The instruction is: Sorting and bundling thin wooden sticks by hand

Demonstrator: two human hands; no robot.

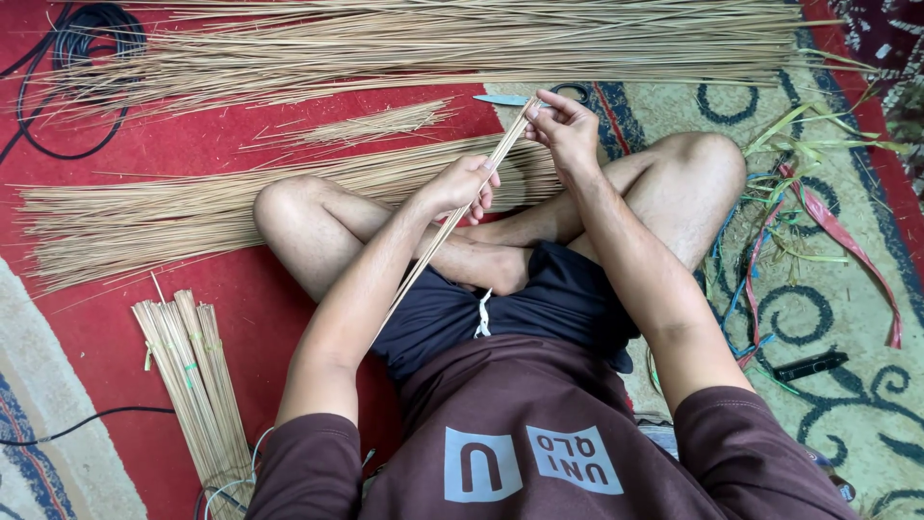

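Your left hand has its fingers closed round the middle of a few thin straw sticks, while your right hand pinches their upper tips. They look light, springy and brittle; grip near your fingers, gently.

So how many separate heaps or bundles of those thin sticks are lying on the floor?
4: a long heap at the top, a small scatter below it, a wide heap by the knee, and a tied bundle bottom left.

Loose sticks lie before the knees, tied bundle at left, strips at right, scissors ahead
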